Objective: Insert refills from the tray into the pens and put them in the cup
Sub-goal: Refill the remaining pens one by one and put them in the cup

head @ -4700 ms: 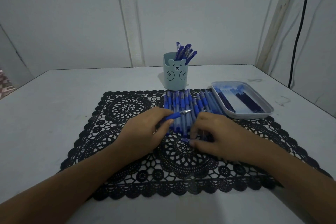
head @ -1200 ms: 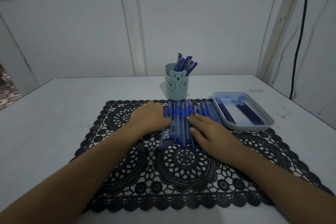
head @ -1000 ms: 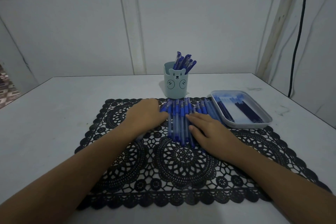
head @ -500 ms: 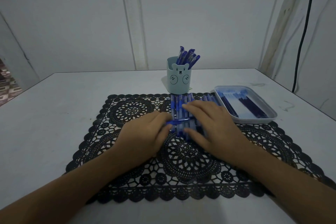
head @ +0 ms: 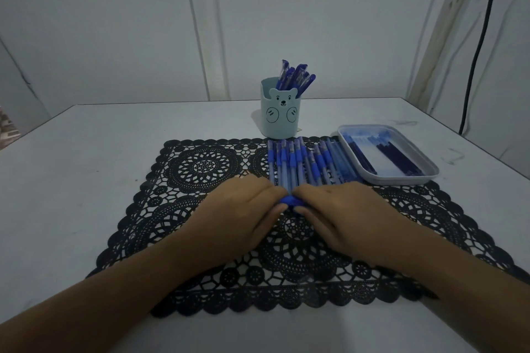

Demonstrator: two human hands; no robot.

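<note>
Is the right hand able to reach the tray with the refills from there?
Probably yes. The tray lies open, just right of and beyond the right hand, and nothing stands between. The hand is busy pinching a blue pen together with the left hand, though.

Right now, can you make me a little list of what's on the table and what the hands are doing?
Left hand: fingers grip one end of a blue pen
Right hand: fingers grip the other end
Cup: bear face, stands just behind the mat
Pens in cup: tops poke out
Row of pens: lie side by side on the black lace mat
Tray: right of the row, dark refills inside
Table: white
</note>
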